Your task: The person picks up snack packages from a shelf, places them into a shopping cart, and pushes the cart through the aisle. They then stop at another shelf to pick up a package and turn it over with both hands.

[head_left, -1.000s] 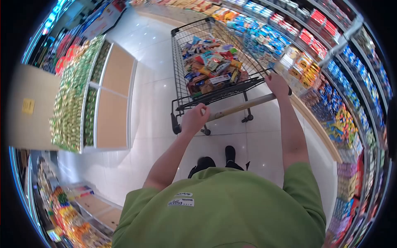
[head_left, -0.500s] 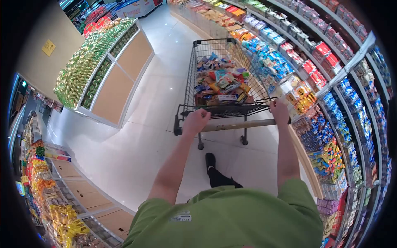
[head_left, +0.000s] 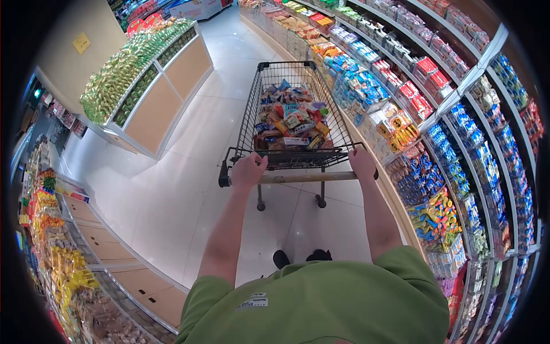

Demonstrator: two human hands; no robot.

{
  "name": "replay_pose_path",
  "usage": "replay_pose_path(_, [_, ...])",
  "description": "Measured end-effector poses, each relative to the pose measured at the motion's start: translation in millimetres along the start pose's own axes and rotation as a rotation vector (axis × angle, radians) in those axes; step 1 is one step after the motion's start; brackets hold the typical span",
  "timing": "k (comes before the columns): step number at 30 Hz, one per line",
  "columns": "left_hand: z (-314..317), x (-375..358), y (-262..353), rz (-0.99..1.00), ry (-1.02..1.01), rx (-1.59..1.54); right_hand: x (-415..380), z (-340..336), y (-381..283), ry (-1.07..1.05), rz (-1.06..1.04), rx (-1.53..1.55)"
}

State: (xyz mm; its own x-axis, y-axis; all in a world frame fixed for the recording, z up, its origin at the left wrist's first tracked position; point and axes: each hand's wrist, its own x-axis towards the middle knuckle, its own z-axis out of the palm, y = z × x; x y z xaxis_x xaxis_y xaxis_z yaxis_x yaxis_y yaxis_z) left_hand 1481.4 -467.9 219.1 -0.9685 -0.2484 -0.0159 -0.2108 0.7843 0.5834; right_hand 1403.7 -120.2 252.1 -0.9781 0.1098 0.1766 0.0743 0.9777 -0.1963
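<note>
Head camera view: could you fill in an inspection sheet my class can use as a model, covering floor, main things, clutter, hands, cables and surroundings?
Surface: pale, glossy tile floor.
Job's things: black wire shopping cart with a handlebar; wrapped snack packets inside.
Clutter: the packets lie in a jumbled heap; printing too small to read.
Left hand: closed on the handlebar.
Right hand: closed on the handlebar, toward its other end.
Cables: nothing seen.
Surroundings: stocked shelving along the right; display stand with green packets ahead on the left; wooden cabinets lower left.
</note>
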Motion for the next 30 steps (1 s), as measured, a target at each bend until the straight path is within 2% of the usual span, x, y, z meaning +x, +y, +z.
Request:
replay_pose_path(5, [5.7,-36.8,15.5,-0.07,-0.059,0.061,-16.7,-4.8,31.7,-0.15,-0.002,-0.013])
replay_pose_path(7, [16.1,-51.8,17.1,-0.128,-0.016,0.05,-29.9,-18.1,35.8,-0.122,-0.077,0.001])
replay_pose_path(9, [23.7,-71.9,19.2,-0.185,-0.053,0.03,-41.3,-30.2,49.7,-0.182,-0.126,0.022])
replay_pose_path(15, [38.6,-147.8,71.3,-0.289,0.054,0.035,-69.0,-54.8,105.1,-0.252,-0.313,0.092])
replay_pose_path(30, [92.8,-339.9,173.3,-0.338,0.006,-0.013,-164.3,-133.5,245.6,-0.317,-0.31,0.095])
